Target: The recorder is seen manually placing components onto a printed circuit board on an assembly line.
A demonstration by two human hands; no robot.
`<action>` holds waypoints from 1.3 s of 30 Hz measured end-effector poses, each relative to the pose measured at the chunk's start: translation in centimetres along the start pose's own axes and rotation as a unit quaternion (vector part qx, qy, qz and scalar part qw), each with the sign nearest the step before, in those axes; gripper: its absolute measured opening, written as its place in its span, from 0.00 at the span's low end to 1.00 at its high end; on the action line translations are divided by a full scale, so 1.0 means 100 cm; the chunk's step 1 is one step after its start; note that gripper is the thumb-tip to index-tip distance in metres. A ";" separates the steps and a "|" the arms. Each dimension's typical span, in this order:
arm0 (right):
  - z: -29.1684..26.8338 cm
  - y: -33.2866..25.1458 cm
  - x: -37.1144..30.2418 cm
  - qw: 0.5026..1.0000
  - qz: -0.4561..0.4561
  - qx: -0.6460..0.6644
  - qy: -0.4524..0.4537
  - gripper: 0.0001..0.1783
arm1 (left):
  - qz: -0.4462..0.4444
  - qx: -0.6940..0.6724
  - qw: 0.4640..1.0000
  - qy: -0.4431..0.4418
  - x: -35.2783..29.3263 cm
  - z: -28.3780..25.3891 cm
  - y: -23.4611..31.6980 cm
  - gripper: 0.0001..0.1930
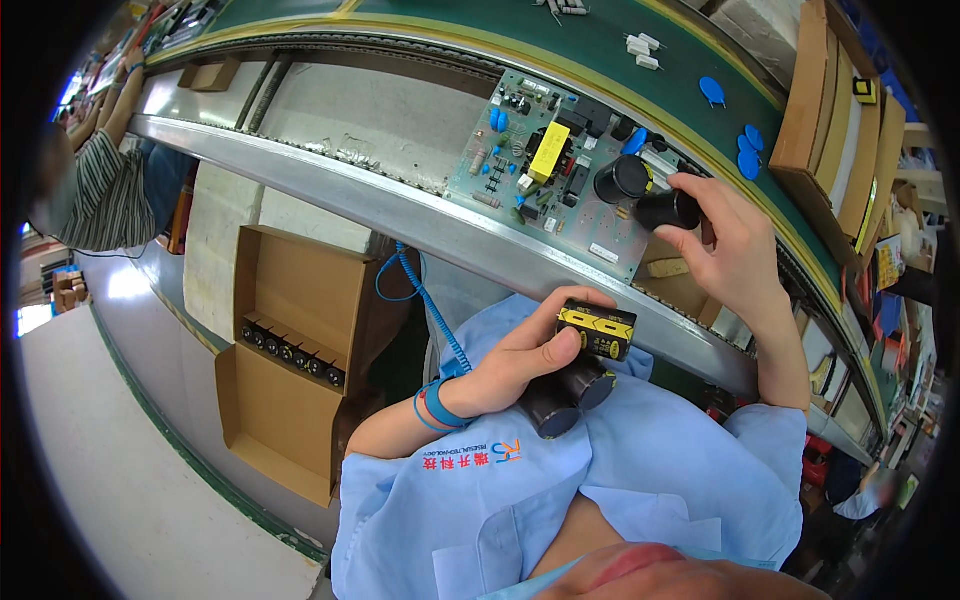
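Head view: the right hand (pixel 735 235) reaches over the right end of a green circuit board (pixel 565 228), its thumb and fingers pinching a black cylindrical capacitor (pixel 665 211). That capacitor sits at the fingertips, to the left of the palm, tilted over the board's right-hand area; whether its base touches the board is hard to tell from this angle. Just to its left, a second black capacitor (pixel 620 180) stands among the mounted parts, near a yellow-topped block (pixel 548 152).

Lower down, in front of the person's blue shirt (pixel 690 450), the left hand (pixel 515 360) grasps a yellow-banded capacitor (pixel 597 330), with the thumb against its near side. Two more black capacitors (pixel 549 408) are held below it, close under the thumb and palm. A blue wrist strap (pixel 440 403) circles this wrist, and a coiled blue cord (pixel 425 300) runs up from it toward the metal rail (pixel 400 212).

Left of the left hand and well apart from it is a cardboard box (pixel 297 270) with its lid folded back, where a row of dark capacitors (pixel 287 352) lies. Beyond the board, blue discs (pixel 711 91) and small white parts (pixel 645 48) lie on a green belt (pixel 500 30).
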State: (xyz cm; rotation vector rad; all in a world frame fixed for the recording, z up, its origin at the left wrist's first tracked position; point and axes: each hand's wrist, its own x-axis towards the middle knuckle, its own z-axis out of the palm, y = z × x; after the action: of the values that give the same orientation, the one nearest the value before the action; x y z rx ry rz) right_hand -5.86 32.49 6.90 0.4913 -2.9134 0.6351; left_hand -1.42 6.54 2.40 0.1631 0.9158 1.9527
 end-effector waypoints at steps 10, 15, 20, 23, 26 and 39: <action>0.003 0.003 0.002 1.000 -0.010 0.003 0.017 0.25 | -0.040 -0.079 0.996 -0.004 0.003 -0.001 0.001 0.37; 0.001 0.004 0.003 0.999 -0.015 -0.033 0.013 0.26 | 0.028 -0.068 0.997 -0.026 0.004 -0.002 -0.003 0.27; 0.004 0.006 0.004 0.993 -0.063 -0.101 -0.022 0.34 | 0.021 -0.077 0.997 -0.015 0.005 -0.001 -0.002 0.28; -0.008 0.002 0.004 0.995 -0.065 -0.061 0.049 0.41 | 0.003 -0.095 0.995 -0.012 0.007 -0.004 -0.006 0.33; -0.023 -0.016 -0.002 0.994 -0.086 0.073 0.011 0.41 | 0.000 -0.128 0.991 -0.035 0.010 -0.011 -0.009 0.35; -0.002 -0.037 -0.012 0.925 0.009 0.361 -0.116 0.19 | 0.114 0.025 0.993 0.020 0.009 -0.002 -0.016 0.32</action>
State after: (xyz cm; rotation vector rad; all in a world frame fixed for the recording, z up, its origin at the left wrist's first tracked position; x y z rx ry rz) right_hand -3.49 29.69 8.27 0.6368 -2.7962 1.7794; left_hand -0.84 7.57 0.96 0.2684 1.0099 2.1498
